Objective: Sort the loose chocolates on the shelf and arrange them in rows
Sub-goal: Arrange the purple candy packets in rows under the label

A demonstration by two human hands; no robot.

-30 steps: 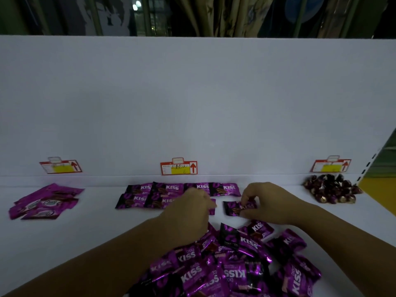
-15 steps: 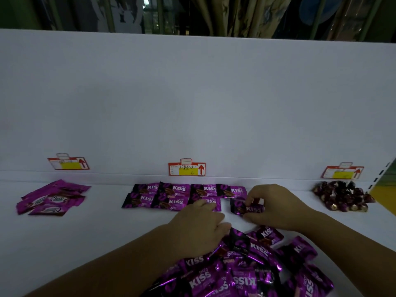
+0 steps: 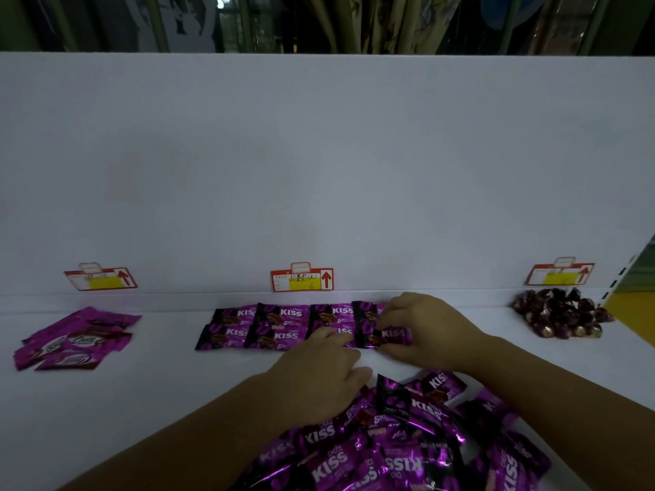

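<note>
Purple KISS chocolate packets lie in two neat rows [image 3: 269, 326] on the white shelf [image 3: 141, 402], below the middle price tag. My right hand [image 3: 421, 329] pinches one KISS packet [image 3: 388, 336] at the right end of the front row, low on the shelf. My left hand [image 3: 319, 377] rests knuckles-up just in front of the rows, its fingertips touching the front row's third packet. A loose heap of KISS packets [image 3: 407, 448] fills the near foreground under both forearms.
A small stack of purple Choco packets [image 3: 76, 336] sits at the left. Dark foil-wrapped chocolates [image 3: 561, 317] are piled at the far right. Three red and yellow price tags [image 3: 302, 279] line the white back panel. The shelf's right edge runs past the foil pile.
My right hand has carried its packet back and left until it lines up at the end of the front row. My left hand has drawn back from the rows toward the heap.
</note>
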